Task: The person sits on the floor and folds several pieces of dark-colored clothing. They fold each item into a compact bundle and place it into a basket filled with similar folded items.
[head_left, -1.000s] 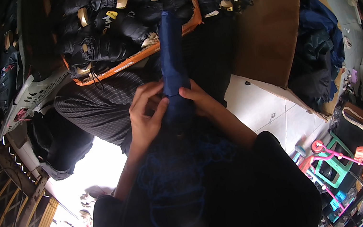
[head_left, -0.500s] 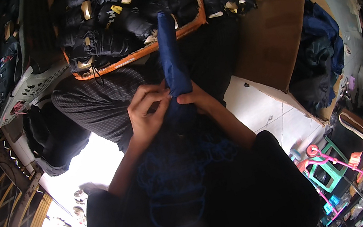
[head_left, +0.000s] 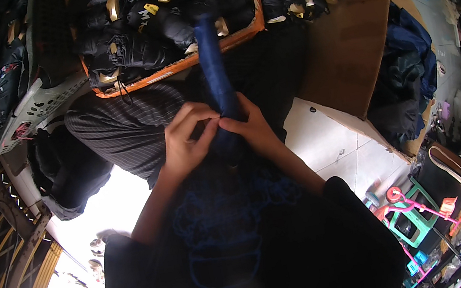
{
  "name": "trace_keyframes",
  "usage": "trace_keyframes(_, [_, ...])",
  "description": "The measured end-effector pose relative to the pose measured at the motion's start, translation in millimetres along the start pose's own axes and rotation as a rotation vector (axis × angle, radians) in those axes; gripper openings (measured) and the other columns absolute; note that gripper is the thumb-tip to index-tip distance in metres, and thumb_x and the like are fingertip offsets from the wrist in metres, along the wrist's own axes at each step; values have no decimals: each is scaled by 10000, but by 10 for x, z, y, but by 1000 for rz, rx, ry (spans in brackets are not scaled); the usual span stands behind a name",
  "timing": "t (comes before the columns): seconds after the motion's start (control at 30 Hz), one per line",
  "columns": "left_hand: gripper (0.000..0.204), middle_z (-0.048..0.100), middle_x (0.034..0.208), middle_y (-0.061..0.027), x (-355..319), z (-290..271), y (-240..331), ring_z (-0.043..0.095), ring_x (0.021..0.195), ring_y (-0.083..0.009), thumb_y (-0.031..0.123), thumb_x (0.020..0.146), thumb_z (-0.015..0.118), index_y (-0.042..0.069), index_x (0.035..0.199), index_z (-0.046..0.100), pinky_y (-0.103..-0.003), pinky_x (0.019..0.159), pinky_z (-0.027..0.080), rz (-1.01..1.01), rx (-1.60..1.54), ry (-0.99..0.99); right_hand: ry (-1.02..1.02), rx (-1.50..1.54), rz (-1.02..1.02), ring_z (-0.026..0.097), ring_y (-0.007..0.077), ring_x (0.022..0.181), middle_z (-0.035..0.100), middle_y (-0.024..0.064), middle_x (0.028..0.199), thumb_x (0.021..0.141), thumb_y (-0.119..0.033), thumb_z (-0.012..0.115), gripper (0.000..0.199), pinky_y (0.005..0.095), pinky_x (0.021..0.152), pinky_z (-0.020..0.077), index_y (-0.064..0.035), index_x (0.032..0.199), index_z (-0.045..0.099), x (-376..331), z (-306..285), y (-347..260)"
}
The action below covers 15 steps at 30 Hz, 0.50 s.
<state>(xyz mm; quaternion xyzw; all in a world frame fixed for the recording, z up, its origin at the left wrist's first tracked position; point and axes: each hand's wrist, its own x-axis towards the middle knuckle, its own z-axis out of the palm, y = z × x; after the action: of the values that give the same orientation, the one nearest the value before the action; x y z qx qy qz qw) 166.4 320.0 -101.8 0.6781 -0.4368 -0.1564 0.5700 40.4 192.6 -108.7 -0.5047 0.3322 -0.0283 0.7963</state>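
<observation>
A long, narrow roll of shiny dark blue fabric point(head_left: 216, 75) stands up before me, its far end over the orange-edged box. My left hand point(head_left: 187, 133) pinches at the roll's left edge with thumb and fingertips. From the other side my right hand point(head_left: 252, 125) grips the same roll, thumb on the near face and fingers partly hidden behind. Both thumbs nearly meet at one spot. Whatever small part the left fingertips pinch is too small to make out. The roll's lower end sinks into shadow against my dark shirt.
An orange-edged box point(head_left: 180, 66) ahead holds several black bundles with gold-coloured pieces. To the right is an open cardboard box point(head_left: 340, 69) beside dark blue fabric point(head_left: 408, 51). A grey perforated basket point(head_left: 30, 108) stands left. Lower right are a green stool point(head_left: 417, 225) and a pink-framed object point(head_left: 420, 206).
The roll has turned slightly, so it looks narrower and leans a little left. My right hand has shifted left, its thumb now close to the left fingertips.
</observation>
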Motion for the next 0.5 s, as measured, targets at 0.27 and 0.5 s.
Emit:
trace_keyframes(0.27, [264, 620, 1042, -88, 17, -71, -118, 652, 716, -117, -25, 789, 757, 3, 1041, 682, -232, 590, 531, -97, -88, -40, -128, 190, 44, 584, 188, 1084, 609, 107, 1173, 814, -248, 735, 598, 331, 965, 453, 3, 1309, 513, 23, -122, 160])
trace_keyframes(0.5, [270, 650, 968, -95, -6, -31, -93, 666, 781, -198, -83, 708, 758, 5, 957, 702, -281, 637, 537, 155, 208, 3, -88, 21, 62, 575, 165, 1053, 605, 104, 1141, 835, -234, 712, 539, 313, 927, 463, 17, 1275, 526, 12, -23, 116])
